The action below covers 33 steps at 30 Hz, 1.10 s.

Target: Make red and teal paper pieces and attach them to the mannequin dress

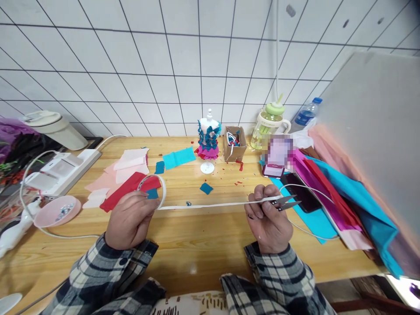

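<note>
My left hand (pixel 129 221) is closed on a roll of narrow white tape (pixel 163 192), whose ring stands up past the fingers. From it a strip of the tape (pixel 203 206) runs nearly level across to my right hand (pixel 271 225), which pinches the other end. Small scissors (pixel 288 204) are also held in that hand, their blades parted and pointing right. Beyond the strip, a miniature dress form (pixel 209 135) stands on a round white base, covered in teal ruffles with pink and red ones below.
Red cloth (pixel 123 190), pale pink pieces (pixel 131 164) and a cyan piece (pixel 179 158) lie left. A cardboard box (pixel 234 151) stands behind. Phone (pixel 302 194), folded fabrics (pixel 331 188), a green-lidded bottle (pixel 269 122) are right. A pink bowl (pixel 44 216) and power strip (pixel 70 173) sit far left.
</note>
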Each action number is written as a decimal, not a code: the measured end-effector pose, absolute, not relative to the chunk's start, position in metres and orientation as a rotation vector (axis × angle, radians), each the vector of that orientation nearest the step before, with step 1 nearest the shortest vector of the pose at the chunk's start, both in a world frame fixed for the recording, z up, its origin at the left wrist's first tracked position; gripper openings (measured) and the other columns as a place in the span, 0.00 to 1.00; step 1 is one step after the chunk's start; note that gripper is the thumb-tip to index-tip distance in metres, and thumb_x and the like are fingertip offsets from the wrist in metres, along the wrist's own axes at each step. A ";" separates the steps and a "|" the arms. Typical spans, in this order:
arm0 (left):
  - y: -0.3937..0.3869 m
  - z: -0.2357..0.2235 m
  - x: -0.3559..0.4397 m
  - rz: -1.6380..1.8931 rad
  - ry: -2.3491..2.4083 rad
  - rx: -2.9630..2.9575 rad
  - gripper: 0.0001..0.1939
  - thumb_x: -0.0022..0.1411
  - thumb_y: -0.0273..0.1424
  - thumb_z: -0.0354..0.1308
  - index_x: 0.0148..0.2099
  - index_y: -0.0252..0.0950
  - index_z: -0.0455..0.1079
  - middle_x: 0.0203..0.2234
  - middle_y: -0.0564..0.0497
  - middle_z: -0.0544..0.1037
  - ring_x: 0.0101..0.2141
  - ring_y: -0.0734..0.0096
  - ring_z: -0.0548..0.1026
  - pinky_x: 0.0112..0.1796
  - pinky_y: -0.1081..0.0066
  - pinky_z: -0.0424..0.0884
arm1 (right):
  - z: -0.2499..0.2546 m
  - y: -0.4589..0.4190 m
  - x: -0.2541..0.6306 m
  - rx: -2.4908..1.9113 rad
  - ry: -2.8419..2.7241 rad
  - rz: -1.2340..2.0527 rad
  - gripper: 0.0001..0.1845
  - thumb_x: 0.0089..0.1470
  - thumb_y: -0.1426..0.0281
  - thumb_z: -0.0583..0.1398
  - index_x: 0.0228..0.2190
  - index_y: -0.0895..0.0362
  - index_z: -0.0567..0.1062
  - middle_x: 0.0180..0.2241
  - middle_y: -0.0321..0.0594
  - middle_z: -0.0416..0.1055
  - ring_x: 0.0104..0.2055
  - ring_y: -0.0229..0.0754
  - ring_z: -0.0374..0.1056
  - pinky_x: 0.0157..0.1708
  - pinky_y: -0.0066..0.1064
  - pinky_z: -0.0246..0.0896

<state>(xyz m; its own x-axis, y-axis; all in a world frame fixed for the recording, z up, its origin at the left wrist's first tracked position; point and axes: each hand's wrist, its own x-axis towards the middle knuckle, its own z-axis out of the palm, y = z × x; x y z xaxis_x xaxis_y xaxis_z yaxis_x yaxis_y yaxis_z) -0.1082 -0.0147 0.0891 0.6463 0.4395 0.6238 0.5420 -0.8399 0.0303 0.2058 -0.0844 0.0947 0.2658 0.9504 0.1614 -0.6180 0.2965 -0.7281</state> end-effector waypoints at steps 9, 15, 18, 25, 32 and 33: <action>-0.019 0.091 -0.112 -1.037 -0.865 -2.670 0.17 0.56 0.20 0.50 0.45 0.43 0.69 0.29 0.48 0.78 0.31 0.64 0.75 0.39 0.62 0.70 | 0.098 -0.088 0.205 -0.614 -0.730 1.098 0.14 0.44 0.69 0.65 0.25 0.52 0.62 0.25 0.31 0.56 0.20 0.32 0.48 0.19 0.26 0.42; -0.016 0.088 -0.127 -1.028 -0.701 -2.583 0.12 0.57 0.23 0.54 0.41 0.45 0.70 0.26 0.49 0.78 0.32 0.64 0.75 0.38 0.60 0.71 | 0.104 -0.095 0.209 -0.583 -0.822 1.033 0.18 0.44 0.70 0.67 0.21 0.54 0.60 0.23 0.32 0.57 0.21 0.34 0.51 0.21 0.28 0.46; -0.014 0.088 -0.133 -1.033 -0.647 -2.546 0.07 0.58 0.27 0.56 0.37 0.45 0.70 0.26 0.50 0.79 0.32 0.64 0.75 0.36 0.61 0.71 | 0.109 -0.099 0.211 -0.577 -0.907 1.011 0.18 0.45 0.66 0.67 0.19 0.54 0.61 0.21 0.32 0.58 0.21 0.35 0.52 0.21 0.29 0.47; -0.011 0.083 -0.145 -0.960 -0.631 -2.517 0.06 0.57 0.26 0.55 0.34 0.44 0.70 0.29 0.50 0.80 0.31 0.65 0.75 0.37 0.61 0.71 | 0.112 -0.100 0.213 -0.583 -0.946 0.973 0.18 0.45 0.64 0.67 0.18 0.53 0.63 0.20 0.33 0.58 0.20 0.35 0.52 0.20 0.29 0.47; -0.018 0.083 -0.111 -0.967 -0.884 -2.834 0.08 0.58 0.24 0.48 0.36 0.39 0.67 0.31 0.47 0.77 0.33 0.64 0.73 0.39 0.61 0.67 | 0.109 -0.095 0.213 -0.638 -0.891 1.055 0.15 0.43 0.68 0.67 0.20 0.54 0.64 0.24 0.34 0.61 0.22 0.35 0.54 0.20 0.27 0.46; -0.019 0.082 -0.101 -0.875 -0.934 -2.979 0.08 0.59 0.25 0.46 0.35 0.38 0.66 0.29 0.47 0.76 0.31 0.65 0.72 0.36 0.63 0.67 | 0.107 -0.091 0.213 -0.663 -0.832 1.099 0.14 0.43 0.70 0.66 0.21 0.54 0.64 0.25 0.34 0.62 0.22 0.33 0.53 0.19 0.26 0.45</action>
